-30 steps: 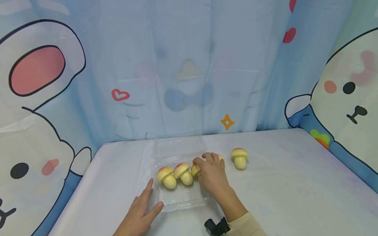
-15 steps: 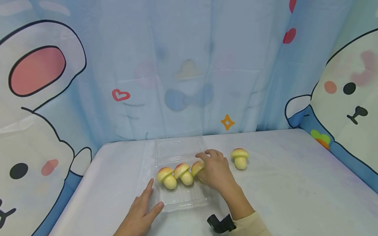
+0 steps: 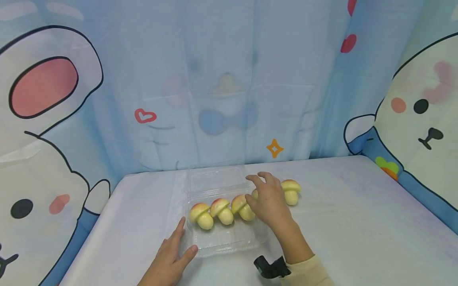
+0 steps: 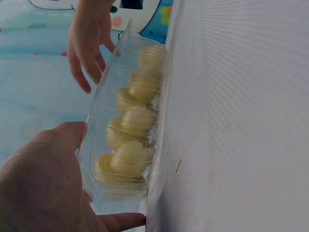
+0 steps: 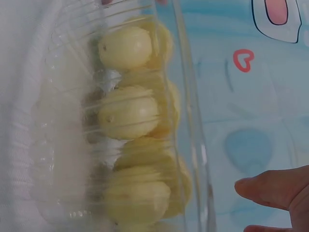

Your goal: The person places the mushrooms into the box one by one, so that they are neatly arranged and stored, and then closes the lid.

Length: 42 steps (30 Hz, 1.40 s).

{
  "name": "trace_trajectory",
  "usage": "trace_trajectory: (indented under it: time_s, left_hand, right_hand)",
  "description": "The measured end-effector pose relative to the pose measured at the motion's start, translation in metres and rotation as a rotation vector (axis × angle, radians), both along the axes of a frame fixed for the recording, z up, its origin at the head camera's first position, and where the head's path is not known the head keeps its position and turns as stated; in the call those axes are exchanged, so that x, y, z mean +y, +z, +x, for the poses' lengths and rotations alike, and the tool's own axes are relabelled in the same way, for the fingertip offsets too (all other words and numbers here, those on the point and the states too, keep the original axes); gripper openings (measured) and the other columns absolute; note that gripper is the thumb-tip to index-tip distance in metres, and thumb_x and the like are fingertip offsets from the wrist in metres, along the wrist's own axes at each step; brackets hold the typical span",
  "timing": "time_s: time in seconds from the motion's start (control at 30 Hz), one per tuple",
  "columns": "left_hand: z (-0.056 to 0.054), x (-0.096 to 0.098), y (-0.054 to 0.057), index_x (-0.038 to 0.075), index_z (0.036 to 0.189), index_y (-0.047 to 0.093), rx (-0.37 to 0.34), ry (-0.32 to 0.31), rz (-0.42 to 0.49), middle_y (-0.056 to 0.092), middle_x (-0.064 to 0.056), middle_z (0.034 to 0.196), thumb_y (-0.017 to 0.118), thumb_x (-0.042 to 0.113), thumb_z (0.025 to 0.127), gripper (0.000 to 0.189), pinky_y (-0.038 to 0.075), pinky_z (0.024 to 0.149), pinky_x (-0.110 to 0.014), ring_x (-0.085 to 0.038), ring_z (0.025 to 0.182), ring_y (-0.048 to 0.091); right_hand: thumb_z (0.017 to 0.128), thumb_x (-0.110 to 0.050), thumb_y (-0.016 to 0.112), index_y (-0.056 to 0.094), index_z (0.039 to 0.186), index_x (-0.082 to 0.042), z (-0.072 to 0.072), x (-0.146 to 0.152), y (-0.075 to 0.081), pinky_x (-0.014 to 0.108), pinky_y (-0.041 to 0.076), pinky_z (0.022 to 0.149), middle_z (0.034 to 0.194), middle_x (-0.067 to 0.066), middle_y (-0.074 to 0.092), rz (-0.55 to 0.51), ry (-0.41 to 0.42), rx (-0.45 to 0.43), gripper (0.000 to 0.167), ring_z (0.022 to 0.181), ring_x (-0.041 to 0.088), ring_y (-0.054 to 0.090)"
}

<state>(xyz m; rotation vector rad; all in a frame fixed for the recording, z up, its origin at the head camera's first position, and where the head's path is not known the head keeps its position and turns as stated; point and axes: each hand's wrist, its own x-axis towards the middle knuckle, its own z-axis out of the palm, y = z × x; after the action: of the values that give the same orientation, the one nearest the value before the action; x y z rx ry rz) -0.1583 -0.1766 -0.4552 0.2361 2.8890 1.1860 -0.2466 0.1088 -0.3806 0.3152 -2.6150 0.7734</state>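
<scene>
A clear plastic clamshell box [image 3: 214, 240] lies with its lid [image 3: 218, 177] folded back. In it stands a row of yellow toy mushrooms with reddish caps: a left one [image 3: 202, 215], a middle one [image 3: 222, 211] and a right one [image 3: 243, 207]. Another mushroom [image 3: 255, 194] is mostly hidden behind my right hand [image 3: 270, 200]. That hand hovers over the box's right end, fingers loosely bent, gripping nothing; the left wrist view shows it above the rim. My left hand [image 3: 169, 254] rests at the box's front left corner, thumb and fingers spread, touching its side.
One more mushroom [image 3: 291, 192] stands on the white-covered table [image 3: 358, 222], just right of my right hand. A blue cartoon curtain [image 3: 222, 59] hangs behind the table. A black wrist camera [image 3: 270, 268] sits at my right sleeve.
My right hand has let go of the right mushroom and moved up and to the right, uncovering it in the box. The left hand stays in place.
</scene>
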Motion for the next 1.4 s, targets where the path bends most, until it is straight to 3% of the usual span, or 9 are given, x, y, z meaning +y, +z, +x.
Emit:
trace_trajectory:
  time_s: [0.27,0.73,1.1,1.4]
  left_hand:
    - [0.000,-0.001,0.000,0.012,0.166,0.022,0.002,0.004,-0.001,0.049,-0.027,0.154,0.057,0.050,0.103,0.081,0.018,0.119,-0.075,-0.047,0.146,0.043]
    - [0.001,-0.001,0.001,0.012,0.166,0.022,0.004,-0.001,0.009,0.047,-0.026,0.156,0.057,0.049,0.104,0.081,0.015,0.119,-0.076,-0.046,0.147,0.042]
    - [0.001,0.000,0.001,0.012,0.166,0.022,0.005,-0.001,0.007,0.048,-0.026,0.155,0.057,0.049,0.104,0.081,0.016,0.119,-0.076,-0.047,0.147,0.042]
    - [0.000,0.000,0.001,0.011,0.165,0.022,-0.001,0.002,-0.002,0.050,-0.027,0.154,0.057,0.049,0.103,0.081,0.017,0.119,-0.075,-0.048,0.146,0.042]
  right_hand:
    - [0.090,-0.007,0.071,0.064,0.135,-0.008,-0.001,0.005,0.006,0.065,0.041,0.110,0.148,0.026,0.048,-0.112,-0.076,0.036,0.045,0.139,0.052,0.042]
    - [0.087,0.004,0.070,0.065,0.130,-0.003,-0.006,0.019,0.005,0.069,0.043,0.103,0.147,0.028,0.047,-0.290,-0.188,0.267,0.043,0.133,0.055,0.042]
    - [0.085,0.006,0.069,0.065,0.129,-0.002,-0.012,0.032,0.000,0.070,0.042,0.099,0.144,0.029,0.047,-0.323,-0.251,0.276,0.044,0.129,0.057,0.043]
    - [0.087,0.002,0.067,0.064,0.132,-0.004,-0.018,0.046,-0.004,0.069,0.037,0.105,0.149,0.028,0.043,-0.377,-0.317,0.218,0.045,0.135,0.057,0.038]
